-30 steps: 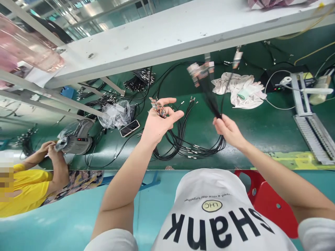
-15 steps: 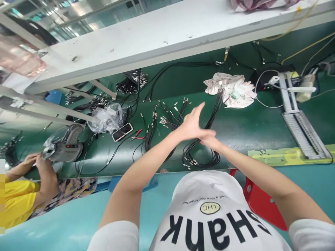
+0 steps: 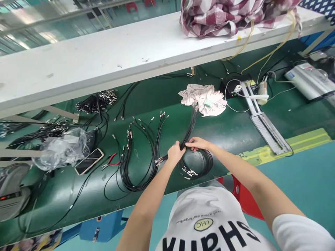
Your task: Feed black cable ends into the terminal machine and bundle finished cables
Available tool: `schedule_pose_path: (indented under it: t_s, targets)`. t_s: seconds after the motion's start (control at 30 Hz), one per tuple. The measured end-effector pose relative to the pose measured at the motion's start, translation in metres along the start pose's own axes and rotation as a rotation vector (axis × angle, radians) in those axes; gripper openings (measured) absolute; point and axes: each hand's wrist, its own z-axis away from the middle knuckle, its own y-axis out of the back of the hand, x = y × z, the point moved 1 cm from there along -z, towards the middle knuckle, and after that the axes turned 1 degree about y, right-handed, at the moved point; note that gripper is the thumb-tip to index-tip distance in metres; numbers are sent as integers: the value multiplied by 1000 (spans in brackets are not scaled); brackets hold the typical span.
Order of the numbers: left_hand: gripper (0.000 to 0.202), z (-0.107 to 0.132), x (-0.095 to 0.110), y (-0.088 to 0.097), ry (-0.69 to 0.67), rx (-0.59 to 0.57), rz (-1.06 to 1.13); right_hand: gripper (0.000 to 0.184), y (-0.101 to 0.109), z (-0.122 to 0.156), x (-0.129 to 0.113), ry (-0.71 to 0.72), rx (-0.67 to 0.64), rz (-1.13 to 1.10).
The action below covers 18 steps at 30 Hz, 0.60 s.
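A bundle of thin black cables [image 3: 190, 127] with metal end connectors lies on the green bench [image 3: 235, 129], looping into a coil [image 3: 199, 167] near the front edge. My left hand [image 3: 175, 152] is closed around this bundle where it meets the coil. My right hand [image 3: 198, 143] pinches the same cables just to the right, the two hands almost touching. More black cables [image 3: 138, 153] with metal tips are spread out to the left of my hands.
A crumpled white cloth [image 3: 202, 98] lies behind the bundle. A phone [image 3: 89, 161], red-handled cutters [image 3: 111, 161] and a clear plastic bag [image 3: 61, 148] sit at left. A metal rail fixture [image 3: 267, 127] stands at right. A white shelf [image 3: 104, 59] overhangs, with checked fabric [image 3: 230, 15] on it.
The view swung right. My raised hands came down onto the bench; the left hand let go of the connectors it held up and both hands now grip the cable bundle by the coil.
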Motion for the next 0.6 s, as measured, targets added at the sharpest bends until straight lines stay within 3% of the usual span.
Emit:
schedule_pose_path:
  t_s: [0.2, 0.43, 0.6]
  targets:
    - [54, -34, 5, -27, 23, 4, -44, 38, 33, -9, 56, 86, 229, 253]
    - [57, -103, 44, -20, -43, 128, -27, 43, 83, -67, 74, 223, 451, 468]
    - [58, -117, 57, -25, -89, 204, 1, 48, 82, -82, 91, 294, 534, 606]
